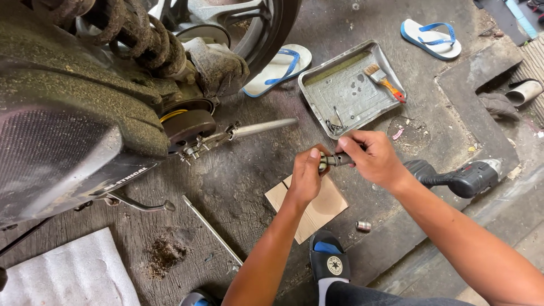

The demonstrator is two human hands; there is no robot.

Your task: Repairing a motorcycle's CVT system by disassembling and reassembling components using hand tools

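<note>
Hands over cardboard piece (309, 205) on concrete floor (249, 181), left hand (306, 175) clenched on small metal part (324, 161), right hand (371, 157) grasping same part's dark shaft, metal tray (345, 90) with paintbrush (384, 81) beyond cardboard, power drill (462, 178) right of it, socket (363, 226) nearby.

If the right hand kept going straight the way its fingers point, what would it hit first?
The right hand points left, so it would first meet the left hand, which grips the other end of the same small metal part. Beyond that, probably the scooter's dirty engine casing; depth is unclear.
</note>
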